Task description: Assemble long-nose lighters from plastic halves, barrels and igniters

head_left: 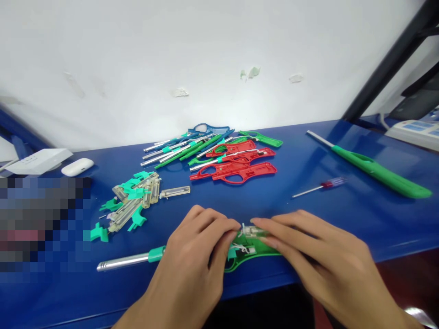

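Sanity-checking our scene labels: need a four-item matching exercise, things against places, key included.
1. Screwdriver
2. White rounded object
3. Red casing halves
4. Right hand

A. At the left, near a white box-like thing
B. At a clear part over the green casing
C. Just left of the long green lighter at far right
D. By the heap of blue and green parts

Pairs: 1-C, 2-A, 3-D, 4-B

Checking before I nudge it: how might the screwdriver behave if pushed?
The screwdriver is probably stiff, given its straight metal shaft. Its handle is thicker than the shaft, so a push may swing it round rather than roll it straight. The glossy blue table suggests it could slide easily.
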